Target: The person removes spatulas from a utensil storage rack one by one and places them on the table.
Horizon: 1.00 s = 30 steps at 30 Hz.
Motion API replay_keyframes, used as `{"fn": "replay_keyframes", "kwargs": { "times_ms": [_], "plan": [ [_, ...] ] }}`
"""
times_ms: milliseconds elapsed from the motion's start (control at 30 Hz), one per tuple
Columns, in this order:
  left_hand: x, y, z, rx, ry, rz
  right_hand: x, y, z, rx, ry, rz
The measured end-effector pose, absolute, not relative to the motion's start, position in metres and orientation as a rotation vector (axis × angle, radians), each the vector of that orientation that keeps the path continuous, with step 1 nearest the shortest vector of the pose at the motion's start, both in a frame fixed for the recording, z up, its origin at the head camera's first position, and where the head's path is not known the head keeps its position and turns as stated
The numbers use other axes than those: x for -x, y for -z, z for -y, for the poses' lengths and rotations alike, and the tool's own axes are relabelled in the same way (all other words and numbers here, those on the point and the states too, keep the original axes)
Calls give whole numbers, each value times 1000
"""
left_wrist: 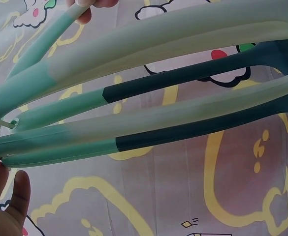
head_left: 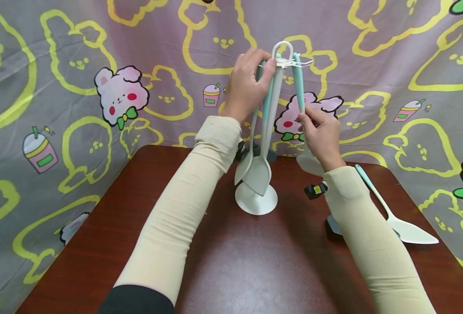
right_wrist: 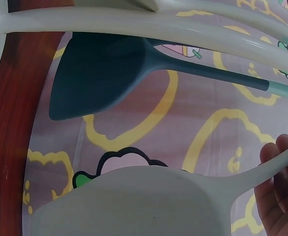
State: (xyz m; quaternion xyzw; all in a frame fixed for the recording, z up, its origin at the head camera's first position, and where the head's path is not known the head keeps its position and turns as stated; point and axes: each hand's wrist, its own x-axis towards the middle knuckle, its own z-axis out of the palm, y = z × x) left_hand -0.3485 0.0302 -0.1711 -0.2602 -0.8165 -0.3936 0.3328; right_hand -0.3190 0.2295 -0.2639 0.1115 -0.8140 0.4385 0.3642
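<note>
A white utensil stand [head_left: 268,201] has a round base, a post and a looped top with hooks. My left hand [head_left: 249,83] grips it at the hooks, beside the handle ends; its exact contact is partly hidden. From the hooks hang several utensils with turquoise handle ends, among them a pale turner [head_left: 258,174] and a dark teal turner [right_wrist: 104,73]. My right hand [head_left: 322,133] pinches the pale handle of a white spatula [right_wrist: 134,206] below its turquoise part. The top of that handle is up at the hooks, on the stand's right side.
On the brown table [head_left: 231,270], at the right, lies another pale turner [head_left: 412,231] with a turquoise handle. A dark utensil [head_left: 333,224] is near it, partly hidden by my right sleeve. A patterned curtain [head_left: 168,39] stands behind the table.
</note>
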Motion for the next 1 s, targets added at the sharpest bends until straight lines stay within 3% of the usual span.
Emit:
{"fn": "replay_keyframes", "kwargs": {
  "times_ms": [1000],
  "plan": [
    [348, 170, -30, 675, 1011, 2138, 319, 261, -230, -245, -1177, 2089]
  ]
}}
